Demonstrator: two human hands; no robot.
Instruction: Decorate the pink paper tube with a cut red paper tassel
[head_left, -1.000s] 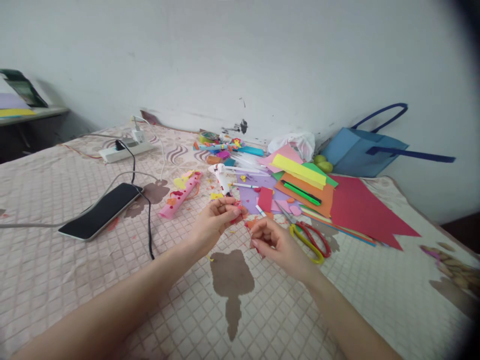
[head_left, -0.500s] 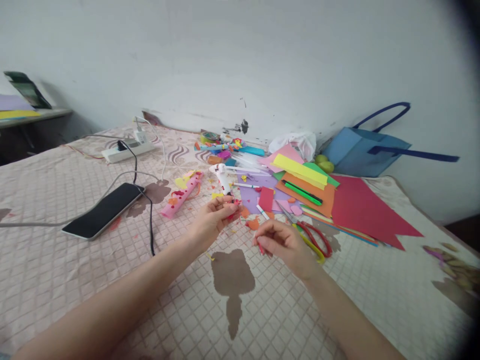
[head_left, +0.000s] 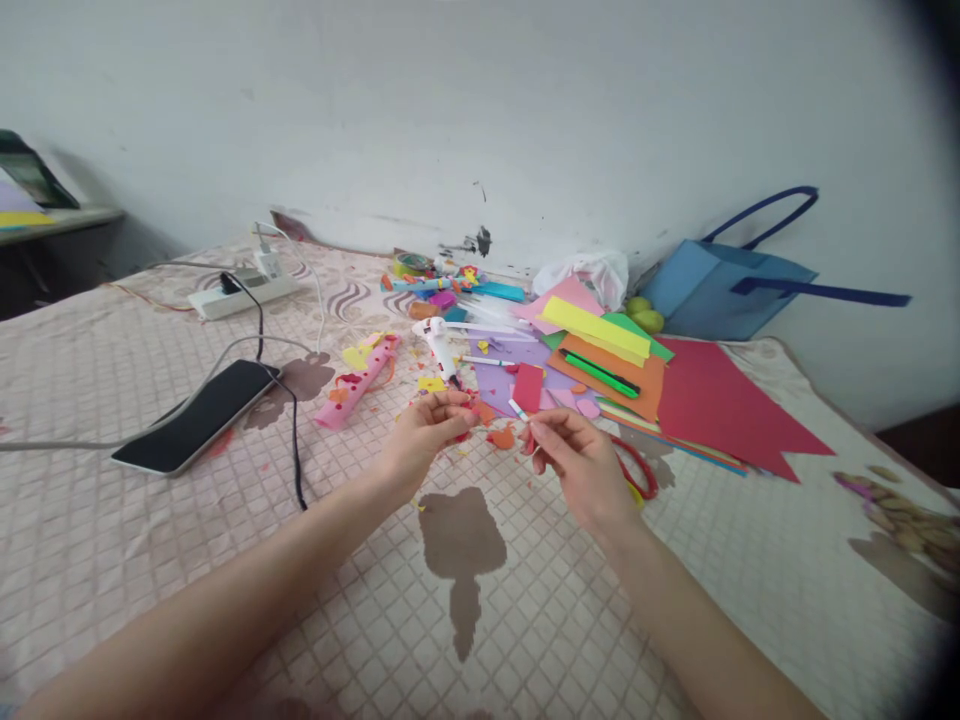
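Observation:
My left hand is closed in a pinch just in front of the white glue gun. Reddish bits show at its fingertips, but whether they are held or lie behind cannot be told. My right hand pinches a small red piece, partly hidden by the fingers. Between the hands lie orange paper scraps. A red paper rectangle rests beyond them on purple paper. Behind my right hand, scissors with red and yellow handles are partly covered. A pink tube with red dots lies to the left.
A black-screened phone and a power strip with cables lie at left. Coloured paper sheets, a green marker and a blue bag are at right. A wall stands behind the table.
My right hand has moved up and away from me with the red piece, covering more of the scissors. My left hand stays pinched in nearly the same place. The view has shifted slightly.

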